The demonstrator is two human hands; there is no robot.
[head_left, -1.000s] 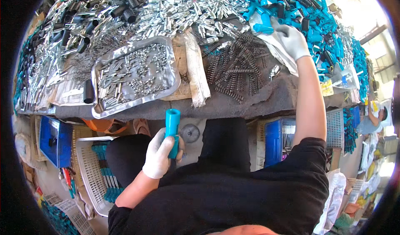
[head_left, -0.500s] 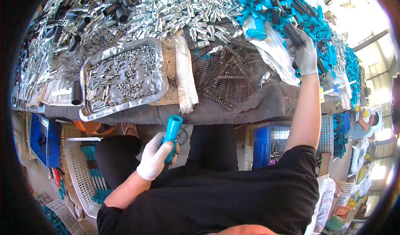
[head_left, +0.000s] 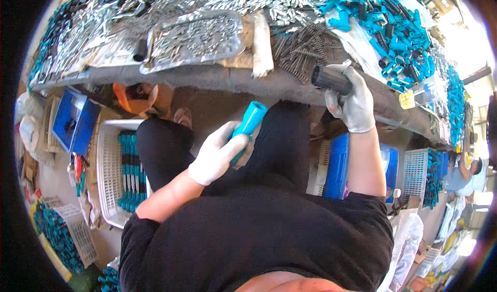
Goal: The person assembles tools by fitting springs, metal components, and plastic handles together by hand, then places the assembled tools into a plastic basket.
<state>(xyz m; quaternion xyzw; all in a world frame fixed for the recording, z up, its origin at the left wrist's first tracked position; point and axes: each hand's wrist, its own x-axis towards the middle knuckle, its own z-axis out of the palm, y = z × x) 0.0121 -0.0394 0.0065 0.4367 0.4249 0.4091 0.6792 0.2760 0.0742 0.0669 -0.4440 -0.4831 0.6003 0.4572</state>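
Note:
A white-gloved left hand [head_left: 220,149], my left hand, is closed round a teal tubular handle [head_left: 252,117] above my lap. The handle slants up to the right, with its round hollow end facing up. My right hand [head_left: 354,98], gloved too, grips a black tube [head_left: 332,79] just in front of the bench edge. That tube lies almost level, its open end pointing left. The two parts are apart from each other. Beyond the right hand, dark coil springs [head_left: 303,48] lie heaped on the bench.
A metal tray [head_left: 194,41] of small metal pieces sits at the bench edge [head_left: 207,79]. Teal and black sleeves [head_left: 398,28] are piled at the far right. Below left stand a white basket [head_left: 106,173] of teal-handled tools and a blue bin [head_left: 77,121]. Another person [head_left: 463,175] is far right.
My right hand has come back from the pile of teal and black parts toward my lap, bringing the black tube. The left hand with the teal handle has shifted right and up. My view has tilted downward.

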